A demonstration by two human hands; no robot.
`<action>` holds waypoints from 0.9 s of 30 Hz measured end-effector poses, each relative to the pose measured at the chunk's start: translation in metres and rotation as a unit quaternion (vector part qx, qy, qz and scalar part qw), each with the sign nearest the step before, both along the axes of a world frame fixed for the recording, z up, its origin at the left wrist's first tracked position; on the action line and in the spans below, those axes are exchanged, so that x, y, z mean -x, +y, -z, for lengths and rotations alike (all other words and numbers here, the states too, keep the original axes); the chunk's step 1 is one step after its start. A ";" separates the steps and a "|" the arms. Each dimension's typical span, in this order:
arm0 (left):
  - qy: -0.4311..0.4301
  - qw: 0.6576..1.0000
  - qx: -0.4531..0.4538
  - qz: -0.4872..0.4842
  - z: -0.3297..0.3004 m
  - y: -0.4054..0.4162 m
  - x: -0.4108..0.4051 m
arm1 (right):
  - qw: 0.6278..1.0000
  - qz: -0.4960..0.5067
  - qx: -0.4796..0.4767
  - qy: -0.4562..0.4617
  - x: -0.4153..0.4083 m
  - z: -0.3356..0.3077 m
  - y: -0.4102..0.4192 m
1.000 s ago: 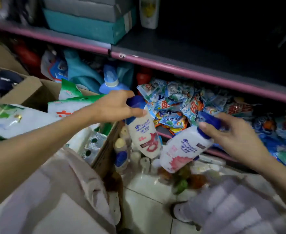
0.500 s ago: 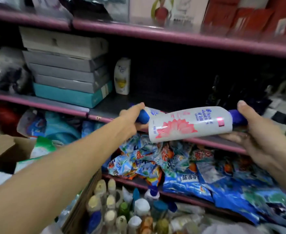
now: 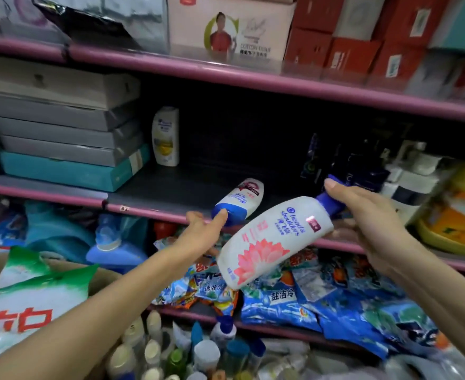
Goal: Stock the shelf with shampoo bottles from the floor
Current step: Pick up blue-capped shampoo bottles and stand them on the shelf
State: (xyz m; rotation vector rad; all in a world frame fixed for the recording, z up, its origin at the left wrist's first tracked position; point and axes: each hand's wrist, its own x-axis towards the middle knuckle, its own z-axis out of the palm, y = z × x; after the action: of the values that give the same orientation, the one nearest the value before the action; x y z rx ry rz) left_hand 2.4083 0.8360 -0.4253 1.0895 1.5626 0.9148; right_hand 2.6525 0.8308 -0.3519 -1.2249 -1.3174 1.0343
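My right hand [image 3: 368,218] grips the blue cap of a white shampoo bottle with a pink flower [image 3: 269,242], which hangs tilted in front of the middle shelf [image 3: 171,187]. A second white bottle with a blue cap [image 3: 239,200] lies on its side at that shelf's front edge. The straight fingers of my left hand [image 3: 201,231] touch its cap. One more white bottle with a yellow label [image 3: 166,135] stands upright at the shelf's back. Several bottles [image 3: 187,349] crowd the floor below.
Stacked grey and teal boxes [image 3: 66,133] fill the middle shelf's left part. Dark and white containers [image 3: 390,171] and a yellow jug [image 3: 461,207] take its right part. Blue detergent packets [image 3: 294,294] lie on the lower shelf. A detergent sack [image 3: 31,305] sits at the left.
My left hand has laid its bottle on the middle shelf and loosened to a fingertip touch. The right hand's bottle has swung from level to a downward tilt.
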 end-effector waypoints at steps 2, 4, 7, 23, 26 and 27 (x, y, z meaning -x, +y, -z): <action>-0.086 0.983 -0.008 0.161 0.011 -0.030 0.015 | 0.999 -0.043 -0.007 -0.032 0.012 -0.004 0.004; -0.168 0.946 -0.008 0.278 0.016 -0.054 0.028 | 0.995 -0.086 -0.012 -0.040 0.028 -0.009 0.010; -0.133 0.963 -0.088 0.218 0.029 -0.063 0.040 | 0.987 -0.150 -0.013 -0.056 0.061 -0.019 0.019; -0.134 0.968 -0.211 0.015 0.057 -0.059 0.067 | 0.974 -0.205 -0.038 -0.085 0.148 -0.020 0.042; -0.138 0.965 -0.222 0.015 0.059 -0.060 0.070 | 0.974 -0.200 -0.049 -0.092 0.155 -0.020 0.041; -0.140 0.964 -0.227 0.015 0.058 -0.061 0.071 | 0.974 -0.199 -0.053 -0.093 0.158 -0.021 0.040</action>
State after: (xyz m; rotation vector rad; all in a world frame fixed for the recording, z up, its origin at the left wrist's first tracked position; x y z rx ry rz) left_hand 2.3375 0.7755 -0.4836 1.2300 1.1271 1.3845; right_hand 2.4950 0.8706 -0.3310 -1.0174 -1.7922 1.1291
